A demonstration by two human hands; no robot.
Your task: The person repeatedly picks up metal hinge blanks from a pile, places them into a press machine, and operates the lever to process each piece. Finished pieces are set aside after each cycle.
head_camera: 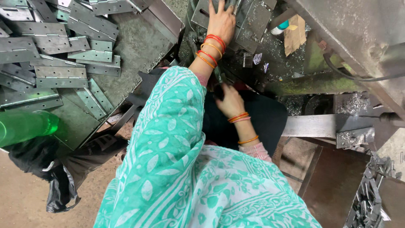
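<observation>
A: Report the left hand (222, 20).

B: It reaches forward to the top of the view and rests flat on a grey metal plate (253, 21) at the machine (358, 29). The fingers run up past the frame edge, so whether the grip is spread or pressed together on anything cannot be told. Red and orange bangles (211, 50) circle the wrist.

A: The right hand (230, 101)?

B: Lower, over the dark lap, fingers curled inward. The fingertips are blurred and partly hidden behind the left forearm; what the grip pinches, if anything, cannot be told. Orange bangles sit on this wrist too.

A: Materials around the plate?

B: The plate is flat sheet steel, dull grey, with a slot cut in it. Bright metal shavings (291, 57) lie scattered beside it, with a scrap of brown cardboard (294, 33) near.

A: To the left?

B: A tray (139, 46) carries a pile of flat grey steel hinges (59, 50), rectangular leaves with a knuckle down the middle. A green translucent plastic bottle (25, 126) lies just below it.
</observation>
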